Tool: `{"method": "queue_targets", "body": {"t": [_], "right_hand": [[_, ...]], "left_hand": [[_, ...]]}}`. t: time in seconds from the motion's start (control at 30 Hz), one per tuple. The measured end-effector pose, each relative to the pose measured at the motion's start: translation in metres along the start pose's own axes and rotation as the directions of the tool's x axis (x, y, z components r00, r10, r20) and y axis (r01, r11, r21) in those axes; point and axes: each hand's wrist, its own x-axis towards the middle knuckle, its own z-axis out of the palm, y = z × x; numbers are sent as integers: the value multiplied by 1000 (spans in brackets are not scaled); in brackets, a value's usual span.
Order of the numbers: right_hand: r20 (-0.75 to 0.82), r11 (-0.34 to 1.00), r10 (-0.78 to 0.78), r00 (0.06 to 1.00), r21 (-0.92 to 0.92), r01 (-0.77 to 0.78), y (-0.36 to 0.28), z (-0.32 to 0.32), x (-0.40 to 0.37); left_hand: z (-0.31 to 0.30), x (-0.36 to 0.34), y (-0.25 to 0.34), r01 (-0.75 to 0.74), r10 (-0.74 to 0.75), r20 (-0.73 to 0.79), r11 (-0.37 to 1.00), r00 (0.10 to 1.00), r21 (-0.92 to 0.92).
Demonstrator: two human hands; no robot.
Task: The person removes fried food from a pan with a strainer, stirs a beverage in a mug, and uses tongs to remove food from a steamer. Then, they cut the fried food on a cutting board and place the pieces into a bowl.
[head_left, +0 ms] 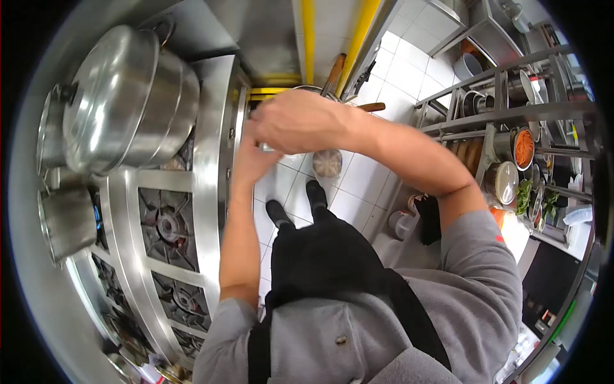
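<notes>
Both of my hands are raised together in front of me, over the floor beside the stove. My right hand [297, 121] is bent over, with its back toward the camera and its fingertips hidden or blurred. Just below and left of it, my left hand [254, 160] is smeared by motion. A small pale bit of something shows between the two hands; I cannot make out what it is. Beneath them a round container with light brown contents [327, 164] stands low down. Behind my right hand, wooden handles [334, 73] stick up near yellow bars.
On the left, a stove [199, 192] carries a large lidded pot [121, 96] and a smaller pot [69, 221]. Yellow pipes [309, 38] rise ahead. At right, metal shelving [499, 121] holds containers, one with shredded orange food [524, 149]. White tiles [400, 70] cover the floor.
</notes>
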Motion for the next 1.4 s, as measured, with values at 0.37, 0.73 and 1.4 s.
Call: {"method": "queue_targets", "body": {"t": [0.37, 0.73, 1.4], "right_hand": [[-166, 875, -371, 914, 267, 404, -128, -88, 177], [-208, 883, 439, 874, -83, -463, -31, -70, 446], [-454, 728, 654, 605, 162, -666, -13, -246, 450]], "left_hand": [[-135, -134, 35, -517, 401, -709, 854, 580, 60], [-154, -194, -34, -378, -46, -915, 901, 401, -211], [-396, -65, 102, -742, 231, -969, 664, 84, 94]]}}
